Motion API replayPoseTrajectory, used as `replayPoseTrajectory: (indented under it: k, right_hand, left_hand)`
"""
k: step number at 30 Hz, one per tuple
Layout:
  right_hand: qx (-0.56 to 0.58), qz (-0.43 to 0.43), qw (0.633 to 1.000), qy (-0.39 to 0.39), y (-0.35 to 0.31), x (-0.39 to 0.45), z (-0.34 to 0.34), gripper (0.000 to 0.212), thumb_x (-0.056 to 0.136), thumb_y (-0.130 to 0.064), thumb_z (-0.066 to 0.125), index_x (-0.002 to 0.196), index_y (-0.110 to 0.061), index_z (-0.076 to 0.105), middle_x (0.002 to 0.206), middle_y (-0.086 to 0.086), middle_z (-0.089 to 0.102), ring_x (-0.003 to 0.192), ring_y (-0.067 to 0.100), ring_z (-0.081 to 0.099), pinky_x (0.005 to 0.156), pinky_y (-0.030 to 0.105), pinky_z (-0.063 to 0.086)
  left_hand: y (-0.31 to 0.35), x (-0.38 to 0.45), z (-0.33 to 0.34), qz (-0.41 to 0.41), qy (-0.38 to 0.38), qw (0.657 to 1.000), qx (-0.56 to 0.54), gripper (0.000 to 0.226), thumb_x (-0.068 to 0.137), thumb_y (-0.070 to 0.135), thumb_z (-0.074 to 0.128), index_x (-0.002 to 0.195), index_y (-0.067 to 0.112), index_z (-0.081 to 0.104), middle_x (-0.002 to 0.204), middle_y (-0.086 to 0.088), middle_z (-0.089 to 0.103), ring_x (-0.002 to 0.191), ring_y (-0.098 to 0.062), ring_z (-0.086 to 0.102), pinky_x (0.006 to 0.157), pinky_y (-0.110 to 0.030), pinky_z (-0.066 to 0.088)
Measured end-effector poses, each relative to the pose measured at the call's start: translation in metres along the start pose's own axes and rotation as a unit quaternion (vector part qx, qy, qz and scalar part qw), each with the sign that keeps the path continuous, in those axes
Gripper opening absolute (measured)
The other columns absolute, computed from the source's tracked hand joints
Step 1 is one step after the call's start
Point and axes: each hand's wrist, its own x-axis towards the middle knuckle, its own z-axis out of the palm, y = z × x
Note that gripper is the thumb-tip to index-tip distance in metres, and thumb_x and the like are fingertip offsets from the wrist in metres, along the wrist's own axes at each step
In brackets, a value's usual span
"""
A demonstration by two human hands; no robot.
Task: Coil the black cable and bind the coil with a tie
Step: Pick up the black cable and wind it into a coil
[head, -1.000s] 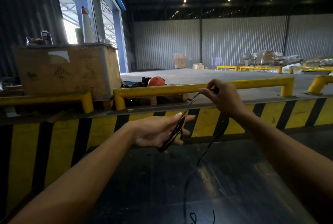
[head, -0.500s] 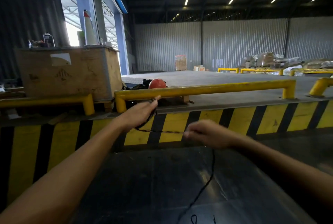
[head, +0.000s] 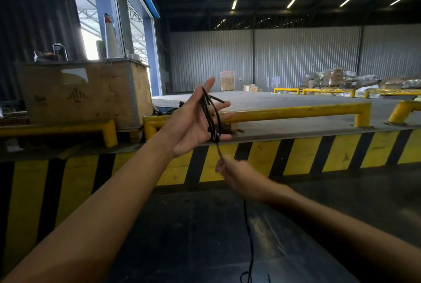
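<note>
Over the dark floor [head: 182, 237], the open left hand [head: 193, 123] carries upright cable [head: 210, 116] loops; right hand [head: 237, 173] pinches its tail.

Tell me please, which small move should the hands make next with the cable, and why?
Probably the right hand should bring its pinched strand up and over the open left hand, laying one more loop on the black cable coil there. Much cable hangs loose down to the dark floor, so binding seems premature.

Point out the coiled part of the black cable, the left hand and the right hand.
black cable [head: 210, 114]: head view, on the loops lying across the open palm.
left hand [head: 193, 126]: head view, middle of the palm.
right hand [head: 239, 175]: head view, back of the blurred hand.
</note>
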Motion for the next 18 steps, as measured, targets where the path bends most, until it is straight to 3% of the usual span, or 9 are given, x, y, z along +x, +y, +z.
replayPoseTrajectory:
  k: [2, 5, 6, 9, 12, 13, 14, 16, 18]
  right_hand:
    - [-0.032, -0.007, 0.993, -0.110, -0.006, -0.004, 0.012, 0.006, 0.097, -0.024, 0.043, 0.101, -0.026, 0.047, 0.084, -0.007, 0.058, 0.074, 0.007, 0.058, 0.061, 0.025, 0.047]
    - [-0.069, -0.018, 0.982, -0.174, -0.011, -0.002, -0.008, 0.007, 0.096, -0.023, 0.045, 0.098, -0.026, 0.051, 0.082, -0.009, 0.055, 0.073, 0.005, 0.056, 0.064, 0.022, 0.043]
    - [-0.087, -0.026, 0.983, -0.158, -0.011, 0.000, -0.019, 0.008, 0.096, -0.023, 0.046, 0.095, -0.027, 0.053, 0.082, -0.010, 0.054, 0.074, 0.004, 0.054, 0.066, 0.021, 0.042]
    - [-0.114, -0.043, 0.990, -0.065, -0.008, 0.008, -0.059, 0.015, 0.094, -0.027, 0.051, 0.081, -0.032, 0.055, 0.078, -0.009, 0.054, 0.071, 0.002, 0.053, 0.065, 0.018, 0.040]
    - [-0.103, -0.030, 0.993, 0.050, 0.000, 0.021, -0.092, 0.009, 0.087, -0.028, 0.062, 0.078, -0.025, 0.060, 0.071, -0.006, 0.057, 0.065, 0.006, 0.055, 0.057, 0.017, 0.040]
    - [-0.100, -0.024, 0.991, 0.091, 0.004, 0.025, -0.101, 0.009, 0.085, -0.029, 0.065, 0.080, -0.022, 0.061, 0.070, -0.006, 0.057, 0.064, 0.008, 0.055, 0.055, 0.018, 0.040]
    - [-0.101, -0.022, 0.986, 0.128, 0.008, 0.028, -0.106, 0.010, 0.084, -0.029, 0.065, 0.081, -0.021, 0.061, 0.068, -0.007, 0.055, 0.062, 0.007, 0.053, 0.054, 0.017, 0.038]
    - [-0.097, -0.025, 0.979, 0.178, 0.015, 0.031, -0.108, 0.011, 0.086, -0.030, 0.063, 0.083, -0.020, 0.061, 0.066, -0.010, 0.053, 0.059, 0.004, 0.050, 0.053, 0.016, 0.034]
    - [-0.083, -0.012, 0.977, 0.196, 0.020, 0.032, -0.097, 0.016, 0.091, -0.031, 0.057, 0.087, -0.017, 0.062, 0.069, -0.008, 0.054, 0.062, 0.006, 0.052, 0.055, 0.019, 0.037]
  left_hand:
    - [-0.001, 0.002, -0.009, 0.033, 0.077, 0.993, 0.081, 0.030, 0.094, 0.051, 0.033, 0.120, 0.056, 0.047, 0.144, -0.012, 0.039, 0.134, -0.032, 0.036, 0.091, -0.062, 0.040]
    - [-0.008, -0.005, -0.030, 0.050, 0.163, 0.922, 0.347, 0.028, 0.096, 0.051, 0.030, 0.118, 0.053, 0.047, 0.106, 0.009, 0.052, 0.104, -0.010, 0.050, 0.086, -0.045, 0.041]
    - [-0.013, -0.008, -0.041, 0.029, 0.160, 0.890, 0.426, 0.033, 0.095, 0.052, 0.030, 0.123, 0.046, 0.048, 0.106, 0.009, 0.053, 0.099, -0.008, 0.050, 0.085, -0.041, 0.040]
    - [-0.027, -0.017, -0.061, -0.095, 0.085, 0.825, 0.551, 0.042, 0.096, 0.048, 0.033, 0.135, 0.035, 0.042, 0.138, 0.002, 0.046, 0.122, -0.013, 0.043, 0.101, -0.042, 0.034]
    - [-0.032, -0.025, -0.051, -0.232, 0.023, 0.756, 0.612, 0.034, 0.092, 0.058, 0.033, 0.099, 0.035, 0.058, 0.112, 0.000, 0.059, 0.097, -0.013, 0.055, 0.079, -0.032, 0.042]
    - [-0.031, -0.027, -0.047, -0.265, 0.003, 0.754, 0.601, 0.039, 0.090, 0.062, 0.032, 0.100, 0.035, 0.058, 0.108, 0.000, 0.059, 0.098, -0.017, 0.055, 0.078, -0.032, 0.042]
    - [-0.030, -0.028, -0.045, -0.298, -0.023, 0.774, 0.558, 0.045, 0.088, 0.065, 0.031, 0.112, 0.038, 0.057, 0.116, 0.001, 0.057, 0.107, -0.021, 0.054, 0.085, -0.035, 0.042]
    - [-0.026, -0.032, -0.042, -0.341, -0.088, 0.845, 0.402, 0.042, 0.086, 0.065, 0.031, 0.126, 0.056, 0.043, 0.136, 0.000, 0.044, 0.126, -0.026, 0.044, 0.098, -0.046, 0.040]
    - [-0.021, -0.033, -0.035, -0.329, -0.148, 0.898, 0.252, 0.040, 0.087, 0.062, 0.034, 0.126, 0.060, 0.040, 0.140, -0.001, 0.045, 0.128, -0.028, 0.046, 0.096, -0.050, 0.044]
